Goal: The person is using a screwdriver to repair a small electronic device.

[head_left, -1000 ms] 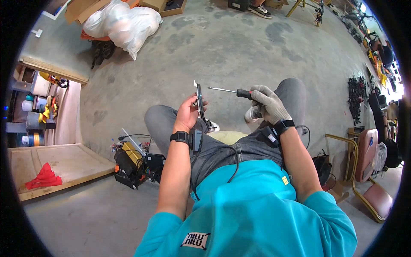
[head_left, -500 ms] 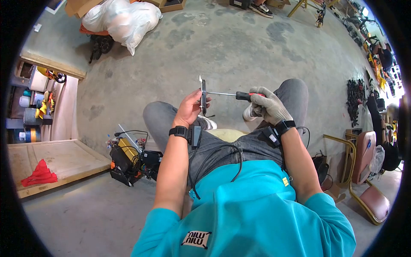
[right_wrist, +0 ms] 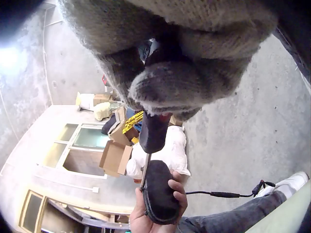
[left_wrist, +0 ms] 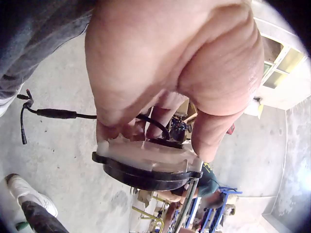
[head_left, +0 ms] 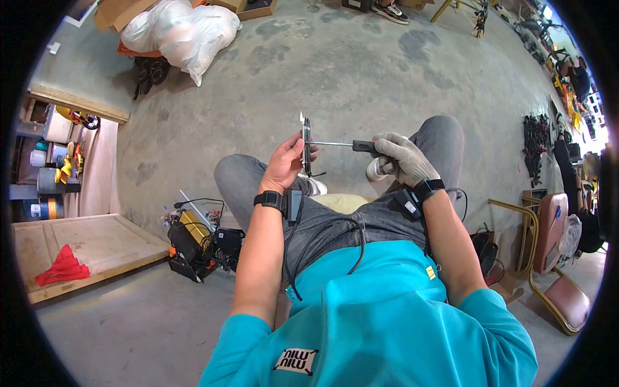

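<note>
In the head view my bare left hand [head_left: 284, 165] grips a flat black oval part [head_left: 307, 153] on edge, thumb on one side and fingers on the other. The left wrist view shows its black rim [left_wrist: 146, 178] and a pale, whitish face; a black cable [left_wrist: 57, 113] with small connectors trails from it. My right hand [head_left: 406, 161], in a grey knit glove, holds a screwdriver [head_left: 363, 146] by its black and red handle. The shaft points left, level, its tip right at the part's edge, as the right wrist view of the oval part [right_wrist: 163, 191] also shows.
Tools and wiring around a black and yellow case [head_left: 193, 235] lie on the floor by the left knee. A wooden panel with a red cloth [head_left: 63, 266] is at left, a white sack [head_left: 184, 35] farther off. A chair [head_left: 554, 232] stands at right.
The screwdriver's tip, apart from the oval part a second ago, has come to it. My left hand has turned the part more upright; over the last half second the shaft has dipped slightly.
</note>
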Demonstrator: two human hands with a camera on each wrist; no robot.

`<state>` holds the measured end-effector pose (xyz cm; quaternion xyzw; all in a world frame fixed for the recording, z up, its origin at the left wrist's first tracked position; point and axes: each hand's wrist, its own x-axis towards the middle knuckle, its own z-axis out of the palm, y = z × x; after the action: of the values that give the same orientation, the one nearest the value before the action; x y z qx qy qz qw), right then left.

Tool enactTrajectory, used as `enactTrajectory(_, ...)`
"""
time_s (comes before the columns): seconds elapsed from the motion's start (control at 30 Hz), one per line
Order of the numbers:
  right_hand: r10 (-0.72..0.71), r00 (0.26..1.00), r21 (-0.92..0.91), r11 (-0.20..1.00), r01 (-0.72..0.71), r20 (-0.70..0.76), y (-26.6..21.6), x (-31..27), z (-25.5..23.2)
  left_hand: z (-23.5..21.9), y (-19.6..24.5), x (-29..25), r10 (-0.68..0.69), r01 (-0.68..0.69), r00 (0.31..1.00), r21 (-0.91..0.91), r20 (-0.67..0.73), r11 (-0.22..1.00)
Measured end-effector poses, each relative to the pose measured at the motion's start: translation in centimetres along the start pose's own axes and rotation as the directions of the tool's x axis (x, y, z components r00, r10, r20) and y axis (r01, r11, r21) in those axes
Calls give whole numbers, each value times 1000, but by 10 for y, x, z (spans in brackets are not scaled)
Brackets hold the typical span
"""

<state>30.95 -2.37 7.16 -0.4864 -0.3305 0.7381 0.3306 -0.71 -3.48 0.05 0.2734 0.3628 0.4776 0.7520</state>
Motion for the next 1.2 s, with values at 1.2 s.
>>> enactTrajectory(1.2, -15, 1000, 66, 998, 14, 5, 0, -3, 4, -12, -2, 0, -41, 42, 999, 69, -18, 997)
